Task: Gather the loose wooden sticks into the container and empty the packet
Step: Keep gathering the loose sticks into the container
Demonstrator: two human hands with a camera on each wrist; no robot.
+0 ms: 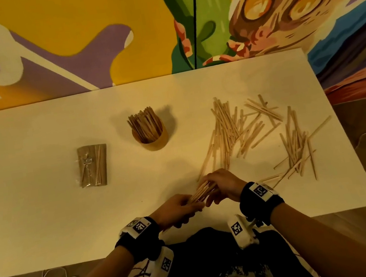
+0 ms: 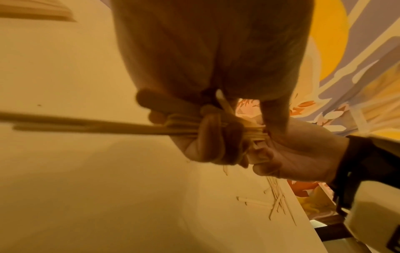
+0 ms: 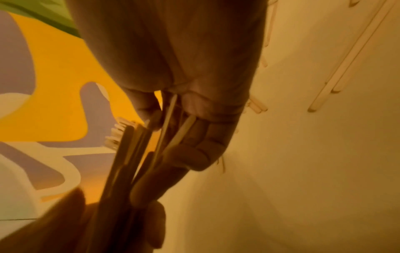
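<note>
A bundle of sticks [image 1: 201, 191] is held near the front edge of the desk [image 1: 33, 138]. It is gripped by the left hand [image 1: 176, 210], whose fingers are curled around it, and its other end is pinched by the right hand [image 1: 223, 186]. Loose sticks [image 1: 242, 126] are scattered toward the right edge. The container [image 1: 153, 138], filled with upright sticks, stands near the middle, and the packet [image 1: 93, 165] lies to its left.

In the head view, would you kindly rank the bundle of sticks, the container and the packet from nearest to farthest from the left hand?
From the left hand:
1. bundle of sticks, gripped in it.
2. container, ahead, mid-table.
3. packet, ahead and left; close to the container's distance, so this order is tentative.
</note>
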